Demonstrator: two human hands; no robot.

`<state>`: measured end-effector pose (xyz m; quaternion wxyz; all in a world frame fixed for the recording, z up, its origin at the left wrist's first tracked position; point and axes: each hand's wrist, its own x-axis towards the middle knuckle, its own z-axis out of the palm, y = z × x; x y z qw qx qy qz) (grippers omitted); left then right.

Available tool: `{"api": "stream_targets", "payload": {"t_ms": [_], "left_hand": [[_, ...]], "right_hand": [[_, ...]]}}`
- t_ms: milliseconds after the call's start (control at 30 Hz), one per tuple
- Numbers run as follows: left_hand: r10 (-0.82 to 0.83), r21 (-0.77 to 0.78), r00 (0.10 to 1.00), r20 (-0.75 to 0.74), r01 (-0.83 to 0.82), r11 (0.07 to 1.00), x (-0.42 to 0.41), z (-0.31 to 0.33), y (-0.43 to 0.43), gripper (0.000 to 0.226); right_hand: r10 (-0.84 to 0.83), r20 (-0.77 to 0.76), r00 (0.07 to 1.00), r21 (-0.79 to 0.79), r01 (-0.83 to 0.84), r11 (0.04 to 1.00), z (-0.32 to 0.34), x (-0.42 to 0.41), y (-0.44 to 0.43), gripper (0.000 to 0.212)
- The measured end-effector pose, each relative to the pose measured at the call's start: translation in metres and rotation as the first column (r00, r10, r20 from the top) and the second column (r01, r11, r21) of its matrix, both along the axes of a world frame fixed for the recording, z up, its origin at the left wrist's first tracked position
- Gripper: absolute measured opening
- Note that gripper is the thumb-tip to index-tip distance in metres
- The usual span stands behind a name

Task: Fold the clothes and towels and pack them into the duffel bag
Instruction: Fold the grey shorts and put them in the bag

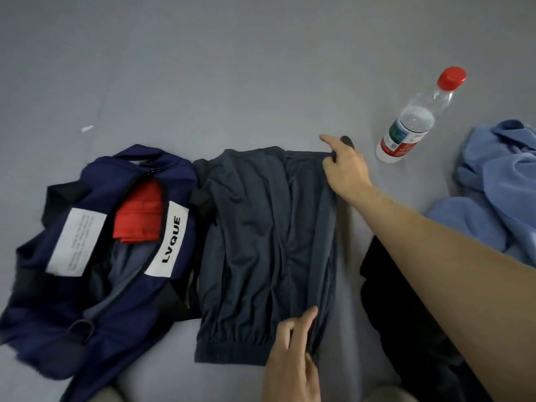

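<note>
A dark grey garment (261,242) lies folded into a long panel on the grey surface, right beside the navy duffel bag (58,300). The bag is unzipped, and a folded red item (139,216) and some grey cloth show inside it. My right hand (345,166) pinches the garment's far right corner, index finger pointing out. My left hand (293,361) grips the near right edge of the garment by its elastic hem.
A clear water bottle (414,120) with a red cap stands at the back right. A crumpled blue towel (499,184) lies at the right edge. Something black (406,314) lies under my right forearm. The grey surface (232,68) stretches behind.
</note>
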<state>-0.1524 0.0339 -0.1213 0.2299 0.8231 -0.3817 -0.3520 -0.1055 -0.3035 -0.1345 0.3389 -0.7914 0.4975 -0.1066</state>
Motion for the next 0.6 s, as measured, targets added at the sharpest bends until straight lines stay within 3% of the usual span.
{"api": "stream_targets", "payload": {"t_ms": [167, 267, 333, 400, 500, 600], "left_hand": [[0.236, -0.123, 0.972, -0.004, -0.234, 0.964, 0.058, 0.005, 0.043, 0.094], [0.332, -0.078, 0.942, 0.053, -0.328, 0.942, 0.085, -0.014, 0.069, 0.091], [0.310, -0.015, 0.935, 0.173, -0.312, 0.950, 0.096, -0.030, 0.083, 0.095], [0.223, 0.005, 0.934, 0.279, -0.234, 0.972, 0.102, -0.039, 0.091, 0.098], [0.010, 0.005, 0.921, 0.389, -0.013, 1.000, 0.106, -0.045, 0.087, 0.088], [-0.201, 0.077, 0.862, 0.465, 0.187, 0.979, 0.116, -0.060, 0.078, 0.070]], "right_hand": [[0.114, 0.140, 0.984, 0.069, -0.125, 0.990, 0.016, 0.118, 0.056, 0.049], [0.209, 0.216, 0.954, 0.229, -0.258, 0.939, 0.013, 0.155, 0.089, 0.051], [0.284, 0.184, 0.941, 0.271, -0.326, 0.906, 0.006, 0.148, 0.111, 0.054], [0.325, 0.133, 0.936, 0.189, -0.346, 0.919, -0.004, 0.113, 0.133, 0.051], [0.373, 0.120, 0.920, -0.117, -0.360, 0.926, -0.019, 0.030, 0.185, 0.036], [0.592, 0.001, 0.806, -0.285, -0.567, 0.773, -0.050, -0.038, 0.239, 0.043]]}}
